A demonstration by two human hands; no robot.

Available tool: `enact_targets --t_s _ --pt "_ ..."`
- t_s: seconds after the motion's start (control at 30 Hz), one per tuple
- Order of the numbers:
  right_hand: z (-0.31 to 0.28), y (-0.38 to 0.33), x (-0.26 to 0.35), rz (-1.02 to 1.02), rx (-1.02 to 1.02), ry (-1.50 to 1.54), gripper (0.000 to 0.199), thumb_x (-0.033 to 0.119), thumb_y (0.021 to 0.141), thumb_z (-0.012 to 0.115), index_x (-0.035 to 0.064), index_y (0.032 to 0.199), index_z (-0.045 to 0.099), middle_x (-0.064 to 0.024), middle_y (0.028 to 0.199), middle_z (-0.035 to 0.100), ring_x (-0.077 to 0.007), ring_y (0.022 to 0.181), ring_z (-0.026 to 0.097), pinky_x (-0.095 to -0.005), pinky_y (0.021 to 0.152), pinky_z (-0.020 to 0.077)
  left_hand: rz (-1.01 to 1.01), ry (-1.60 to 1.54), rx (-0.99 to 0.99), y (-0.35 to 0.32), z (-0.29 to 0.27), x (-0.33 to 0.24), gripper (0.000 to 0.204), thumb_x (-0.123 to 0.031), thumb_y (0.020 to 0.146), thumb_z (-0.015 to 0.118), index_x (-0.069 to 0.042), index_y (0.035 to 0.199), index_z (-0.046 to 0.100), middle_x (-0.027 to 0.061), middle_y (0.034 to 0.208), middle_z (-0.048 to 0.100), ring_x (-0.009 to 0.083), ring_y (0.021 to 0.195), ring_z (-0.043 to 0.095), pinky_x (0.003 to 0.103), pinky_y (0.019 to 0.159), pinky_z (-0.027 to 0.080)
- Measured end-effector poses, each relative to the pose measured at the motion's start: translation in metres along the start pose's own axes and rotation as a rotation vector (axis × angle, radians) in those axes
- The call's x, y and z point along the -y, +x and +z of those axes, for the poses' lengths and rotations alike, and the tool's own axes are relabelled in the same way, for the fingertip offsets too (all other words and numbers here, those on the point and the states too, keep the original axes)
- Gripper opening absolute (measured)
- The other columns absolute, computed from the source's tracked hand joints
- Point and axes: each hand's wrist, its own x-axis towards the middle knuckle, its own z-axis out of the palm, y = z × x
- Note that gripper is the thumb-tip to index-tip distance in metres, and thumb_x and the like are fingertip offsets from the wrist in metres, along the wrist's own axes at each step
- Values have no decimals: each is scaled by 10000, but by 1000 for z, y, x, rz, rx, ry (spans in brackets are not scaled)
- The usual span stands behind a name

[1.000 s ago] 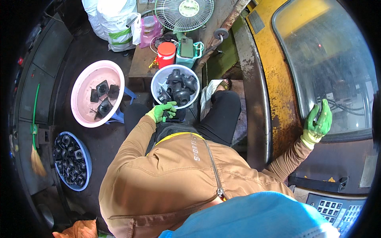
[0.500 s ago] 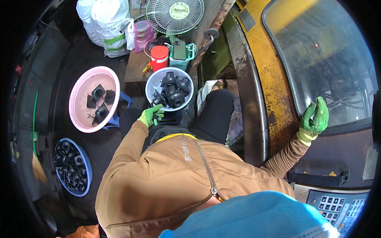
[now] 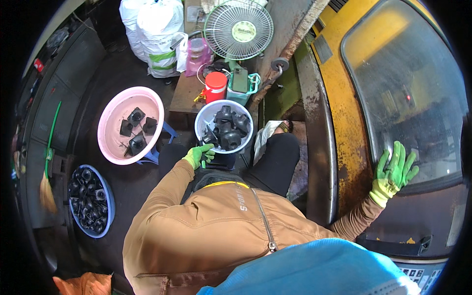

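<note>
Parts [image 3: 229,138], black and glossy, with rounded bodies and short tubular necks, sit heaped in a pale round plastic basket [image 3: 203,118] before the person's lap. At least five show there; four more, with squarish flanges, lie in a wide pink plastic basin [image 3: 115,133], and a blue oval plastic basin [image 3: 110,199] holds too many to count. Two hands are in view, both in green gloves with yellowish cuffs. The left hand [image 3: 198,156] stands at the basket's near left rim, forearm reaching forward, fingers partly curled; whether it grasps anything cannot be told. The right hand [image 3: 395,166], its arm stretched sideways, is released, fingers spread beside the lower edge of a large machine window [image 3: 405,93].
</note>
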Motion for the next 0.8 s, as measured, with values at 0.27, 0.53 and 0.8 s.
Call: enact_targets --t_s 0.27,0.53,0.8 --pt "-1 -1 1 25 63 -45 330 253 883 638 173 1202 656 -8 1186 662 -299 1302 471 -498 1110 231 4 44 -34 1 1 -1 184 -173 893 666 -38 993 594 64 734 569 138 594 511 262 502 418" --pt "-6 1 2 30 48 15 293 228 883 644 154 1165 681 -29 1180 669 -308 1252 519 -516 1091 260 46 106 -78 -4 3 -1 302 -219 864 701 -21 1080 628 112 807 625 191 640 591 272 521 486" --pt "-4 0 3 34 7 41 337 193 827 688 149 1161 677 -4 1137 669 -285 1318 457 -479 1154 189 17 121 -69 1 -1 -1 301 -215 874 678 -42 1117 642 94 790 638 206 672 610 297 554 473"
